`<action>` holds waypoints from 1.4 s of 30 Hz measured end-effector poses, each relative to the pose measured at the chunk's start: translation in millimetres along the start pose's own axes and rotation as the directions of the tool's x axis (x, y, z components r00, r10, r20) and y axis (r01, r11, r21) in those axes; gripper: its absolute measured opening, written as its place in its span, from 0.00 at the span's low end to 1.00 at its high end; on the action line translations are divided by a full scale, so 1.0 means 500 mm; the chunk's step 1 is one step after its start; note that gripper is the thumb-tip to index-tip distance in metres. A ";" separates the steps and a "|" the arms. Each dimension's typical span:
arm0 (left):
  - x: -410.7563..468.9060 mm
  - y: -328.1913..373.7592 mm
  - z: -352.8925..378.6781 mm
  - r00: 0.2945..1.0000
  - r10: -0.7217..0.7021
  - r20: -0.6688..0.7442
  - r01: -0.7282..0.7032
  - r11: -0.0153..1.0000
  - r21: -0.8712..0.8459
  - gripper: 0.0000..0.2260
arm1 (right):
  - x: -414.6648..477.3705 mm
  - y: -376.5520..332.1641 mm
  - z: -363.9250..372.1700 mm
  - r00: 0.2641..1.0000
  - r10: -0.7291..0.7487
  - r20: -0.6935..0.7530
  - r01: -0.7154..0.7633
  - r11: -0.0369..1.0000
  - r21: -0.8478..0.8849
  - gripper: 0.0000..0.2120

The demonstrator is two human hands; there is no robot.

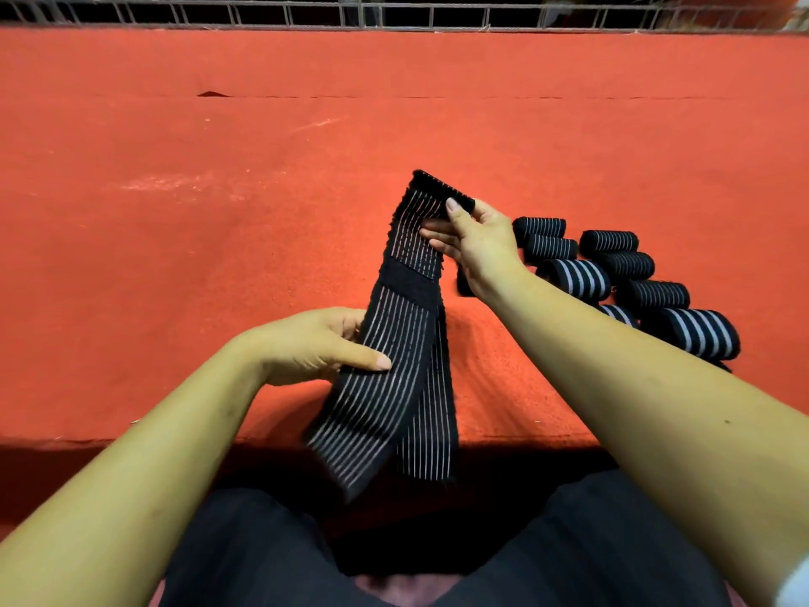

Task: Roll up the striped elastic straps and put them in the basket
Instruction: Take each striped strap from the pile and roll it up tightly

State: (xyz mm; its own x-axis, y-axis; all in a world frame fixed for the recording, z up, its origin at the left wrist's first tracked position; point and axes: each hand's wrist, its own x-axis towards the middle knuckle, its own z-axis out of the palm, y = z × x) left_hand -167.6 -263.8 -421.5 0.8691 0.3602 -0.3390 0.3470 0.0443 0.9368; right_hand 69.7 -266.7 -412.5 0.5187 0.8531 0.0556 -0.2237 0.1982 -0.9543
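Note:
A black elastic strap with thin white stripes (394,357) hangs unrolled above the near edge of the red table, folded so two lengths dangle over my lap. My right hand (473,243) pinches its upper end, thumb on the black fuzzy tip. My left hand (315,343) holds the strap's left edge lower down, thumb across the stripes. Several rolled striped straps (613,273) lie in a cluster on the table just right of my right forearm. No basket is visible.
The red felt-covered table (262,190) stretches wide to the left and far side. A metal wire rail (394,15) runs along its far edge. My dark trousers fill the bottom of the view.

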 end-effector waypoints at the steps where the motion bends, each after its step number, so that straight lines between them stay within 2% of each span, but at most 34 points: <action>1: 0.003 -0.011 0.009 1.000 0.008 0.019 -0.007 0.997 -0.078 0.13 | -0.001 0.004 -0.001 1.000 0.002 -0.002 -0.002 1.000 -0.008 0.04; 4: 0.023 -0.067 0.042 0.998 -0.024 0.058 0.031 0.991 -0.132 0.17 | -0.004 0.017 -0.008 1.000 0.013 -0.002 -0.013 0.997 -0.080 0.04; 7: 0.044 -0.111 0.076 0.995 -0.093 0.031 0.094 0.994 -0.046 0.09 | -0.009 0.033 -0.017 1.000 0.025 0.007 -0.023 0.978 -0.207 0.05; 10: 0.049 -0.106 0.087 0.991 -0.133 -0.010 0.132 0.990 -0.049 0.04 | -0.008 0.053 -0.024 0.998 0.048 0.029 -0.036 0.950 -0.310 0.06; 13: 0.052 -0.098 0.086 0.981 -0.194 -0.012 0.194 0.981 0.000 0.12 | -0.001 0.063 -0.027 0.998 0.063 0.031 -0.048 0.931 -0.362 0.07; 15: 0.057 -0.089 0.088 0.963 -0.265 -0.047 0.269 0.952 0.146 0.16 | 0.003 0.067 -0.027 0.997 0.079 0.027 -0.061 0.912 -0.405 0.07; 18: 0.061 -0.056 0.077 0.928 -0.351 -0.122 0.366 0.804 0.468 0.24 | 0.010 0.077 -0.022 0.991 0.127 0.049 -0.081 0.841 -0.534 0.09; 20: 0.074 -0.040 0.056 0.927 -0.254 -0.276 0.367 0.764 0.530 0.27 | 0.017 0.084 -0.019 0.985 0.152 0.076 -0.072 0.779 -0.623 0.11; 22: 0.099 -0.039 0.029 0.899 -0.086 -0.429 0.315 0.808 0.498 0.24 | 0.027 0.092 -0.016 0.986 0.152 0.075 -0.063 0.741 -0.668 0.12; 24: 0.133 -0.051 0.001 0.825 0.086 -0.559 0.255 0.826 0.503 0.17 | 0.043 0.102 -0.014 0.990 0.131 0.060 -0.049 0.701 -0.712 0.12; 26: 0.171 -0.065 -0.024 0.712 0.213 -0.669 0.222 0.836 0.503 0.10 | 0.061 0.117 -0.013 0.993 0.108 0.048 -0.035 0.661 -0.750 0.13; 29: 0.223 -0.068 -0.052 0.606 0.266 -0.750 0.165 0.880 0.445 0.03 | 0.079 0.146 -0.014 0.997 0.079 0.002 -0.049 0.644 -0.764 0.14; 31: 0.261 -0.068 -0.072 0.570 0.270 -0.776 0.139 0.899 0.416 0.05 | 0.086 0.166 -0.012 0.997 0.056 -0.052 -0.076 0.631 -0.772 0.13; 37: 0.350 -0.069 -0.124 0.566 0.246 -0.787 0.154 0.906 0.394 0.12 | 0.100 0.204 -0.013 0.984 -0.026 -0.179 -0.130 0.581 -0.803 0.12; 42: 0.389 -0.096 -0.152 0.604 0.339 -0.722 0.129 0.852 0.508 0.13 | 0.102 0.234 -0.008 0.970 -0.138 -0.198 -0.119 0.438 -0.891 0.14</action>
State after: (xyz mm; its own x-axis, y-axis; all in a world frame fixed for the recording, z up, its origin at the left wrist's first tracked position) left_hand -42.0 -125.1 -525.7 0.3878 0.9050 0.1750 0.5865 -0.3888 0.7106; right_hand 73.4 -202.2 -522.6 0.6975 0.7052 0.1275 0.5753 -0.4449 -0.6864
